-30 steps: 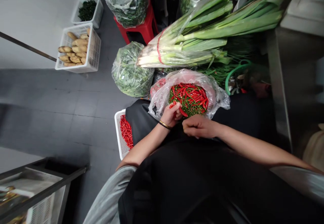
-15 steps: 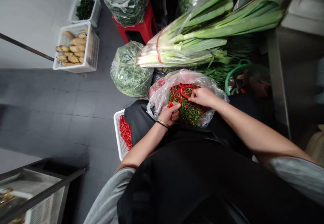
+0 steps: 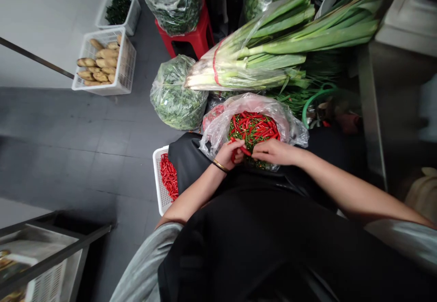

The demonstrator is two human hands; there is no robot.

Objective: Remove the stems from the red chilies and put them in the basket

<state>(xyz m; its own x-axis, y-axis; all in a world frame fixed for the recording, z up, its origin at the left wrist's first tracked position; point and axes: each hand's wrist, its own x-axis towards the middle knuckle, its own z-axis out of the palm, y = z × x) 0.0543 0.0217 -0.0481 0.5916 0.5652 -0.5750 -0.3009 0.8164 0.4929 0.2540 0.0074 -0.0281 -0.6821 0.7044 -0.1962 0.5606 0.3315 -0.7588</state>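
Note:
A clear plastic bag lies open on my black apron, full of red and green bird's eye chillies with their stems. My left hand, wearing a gold bangle, is shut on a few red chillies at the bag's front edge. My right hand meets it from the other side, its fingertips pinching a red chilli. To the left of my lap, a white plastic crate holds a pile of loose red chillies.
Behind the bag lie a bundle of leeks and a bagged leafy-greens sack. Further back are a red stool, white crates with ginger-like roots, a green hose and a steel counter. The grey tile floor extends left.
My right hand has drawn back from the middle of the chillies toward my left hand, and the two now meet at the bag's front edge. My left hand has barely moved.

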